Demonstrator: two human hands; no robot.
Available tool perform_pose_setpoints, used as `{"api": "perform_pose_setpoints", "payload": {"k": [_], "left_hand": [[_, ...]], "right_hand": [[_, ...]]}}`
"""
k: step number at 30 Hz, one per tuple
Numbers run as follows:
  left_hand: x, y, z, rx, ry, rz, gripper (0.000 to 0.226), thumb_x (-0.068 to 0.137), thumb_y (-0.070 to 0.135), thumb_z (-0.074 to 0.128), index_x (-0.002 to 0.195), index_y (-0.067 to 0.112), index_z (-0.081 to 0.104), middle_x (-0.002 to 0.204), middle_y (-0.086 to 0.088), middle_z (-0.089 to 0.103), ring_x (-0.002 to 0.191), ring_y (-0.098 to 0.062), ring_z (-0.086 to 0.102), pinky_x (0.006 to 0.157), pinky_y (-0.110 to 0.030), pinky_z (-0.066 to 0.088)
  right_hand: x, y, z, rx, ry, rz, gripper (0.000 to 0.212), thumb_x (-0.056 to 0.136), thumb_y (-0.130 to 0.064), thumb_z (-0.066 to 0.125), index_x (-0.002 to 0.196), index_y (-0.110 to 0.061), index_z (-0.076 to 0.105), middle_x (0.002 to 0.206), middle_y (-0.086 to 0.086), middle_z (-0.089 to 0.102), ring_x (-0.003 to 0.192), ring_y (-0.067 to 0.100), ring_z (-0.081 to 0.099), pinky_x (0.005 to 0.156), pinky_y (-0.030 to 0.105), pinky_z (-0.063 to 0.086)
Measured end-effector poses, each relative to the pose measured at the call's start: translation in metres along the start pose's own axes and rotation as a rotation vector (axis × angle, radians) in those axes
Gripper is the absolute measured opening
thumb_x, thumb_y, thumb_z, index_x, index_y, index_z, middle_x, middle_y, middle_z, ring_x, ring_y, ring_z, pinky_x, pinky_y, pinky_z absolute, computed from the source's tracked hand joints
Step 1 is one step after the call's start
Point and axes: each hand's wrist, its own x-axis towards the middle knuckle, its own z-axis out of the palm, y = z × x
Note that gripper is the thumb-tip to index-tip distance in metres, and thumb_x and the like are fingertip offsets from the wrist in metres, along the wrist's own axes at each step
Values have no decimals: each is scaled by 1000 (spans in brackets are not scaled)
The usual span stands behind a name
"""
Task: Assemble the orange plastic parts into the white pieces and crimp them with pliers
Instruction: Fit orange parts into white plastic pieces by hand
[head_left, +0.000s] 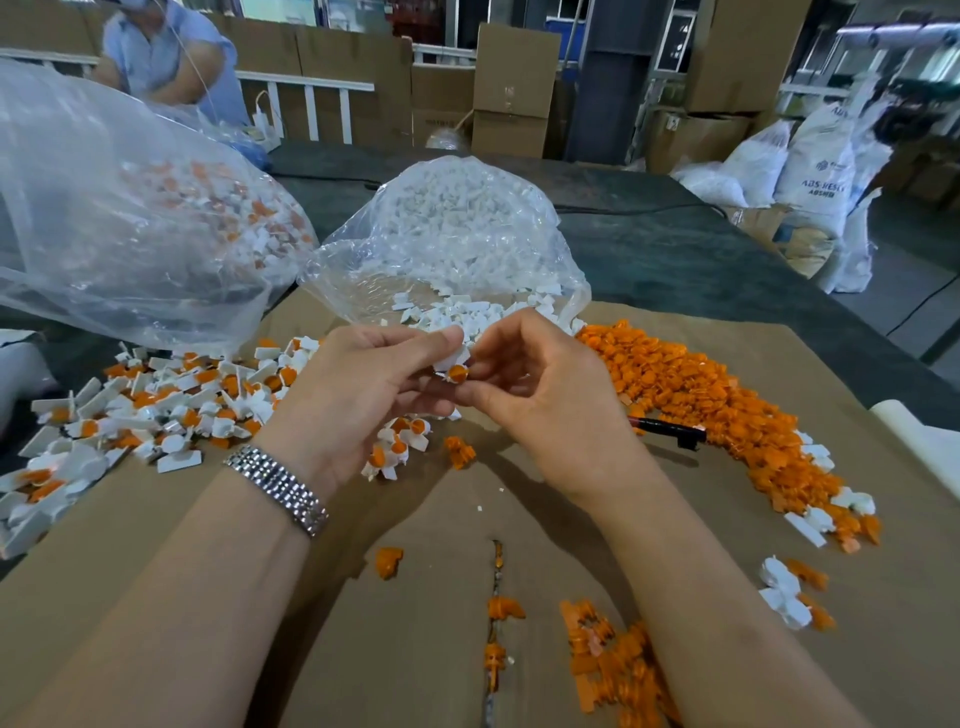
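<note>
My left hand (358, 395) and my right hand (540, 384) meet above the cardboard sheet (208, 545). Between their fingertips they pinch one white piece with an orange part seated in it (454, 366). A heap of loose orange parts (727, 410) curves along the right. Loose white pieces (457, 312) spill from a clear bag (457, 234) just beyond my hands. Assembled white-and-orange pieces (171, 405) lie in a pile on the left. The pliers' dark handle (670, 428) pokes out from under the orange heap, right of my right wrist.
A second clear bag (119, 208) holding assembled pieces stands at the far left. More orange parts (613, 660) and two white pieces (784, 592) lie near my right forearm. A person (166, 57) sits beyond the table. Cardboard boxes (514, 88) and white sacks (810, 171) stand behind.
</note>
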Motion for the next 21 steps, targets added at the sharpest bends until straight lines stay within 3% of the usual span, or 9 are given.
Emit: {"api": "perform_pose_setpoints", "payload": {"k": [5, 11, 14, 17, 19, 21], "left_hand": [[1, 0, -3, -3, -17, -12, 27, 70, 28, 83, 77, 2, 78, 77, -16, 74, 66, -26, 72, 58, -25, 57], [2, -1, -4, -54, -58, -31, 27, 77, 27, 79, 80, 0, 79, 85, -22, 75, 70, -26, 72, 63, -25, 59], [3, 1, -5, -234, -154, -97, 26, 97, 11, 59, 99, -12, 71, 100, -26, 72, 84, -31, 73, 72, -31, 61], [1, 2, -9, -296, -275, -121, 33, 93, -8, 42, 103, -13, 72, 112, -27, 72, 99, -32, 74, 79, -30, 61], [-1, 3, -10, -231, -308, -98, 33, 88, -15, 49, 102, -5, 77, 111, -24, 73, 102, -29, 74, 80, -25, 60], [-1, 3, -12, -180, -328, -81, 29, 81, -9, 61, 104, -2, 77, 112, -22, 74, 103, -26, 74, 81, -24, 59]], "right_hand": [[-1, -3, -1, 18, -34, -4, 26, 81, -7, 83, 96, -15, 63, 87, -2, 69, 83, 13, 69, 81, 31, 59], [-2, -3, -3, -27, -21, -55, 19, 85, -10, 80, 96, -17, 66, 88, -5, 70, 84, 8, 68, 80, 23, 56], [0, -1, -7, -23, 20, -64, 15, 86, -8, 78, 91, -17, 67, 86, -5, 70, 82, 9, 68, 77, 24, 55], [2, 0, -12, -15, 42, -70, 15, 86, -8, 78, 91, -17, 68, 86, -5, 70, 83, 10, 69, 78, 26, 57], [3, 1, -14, -15, 47, -74, 16, 86, -9, 79, 91, -19, 68, 87, -5, 71, 84, 11, 69, 79, 26, 57], [3, 2, -14, -8, 45, -79, 17, 86, -9, 79, 91, -21, 67, 87, -6, 71, 83, 10, 69, 78, 26, 56]]}}
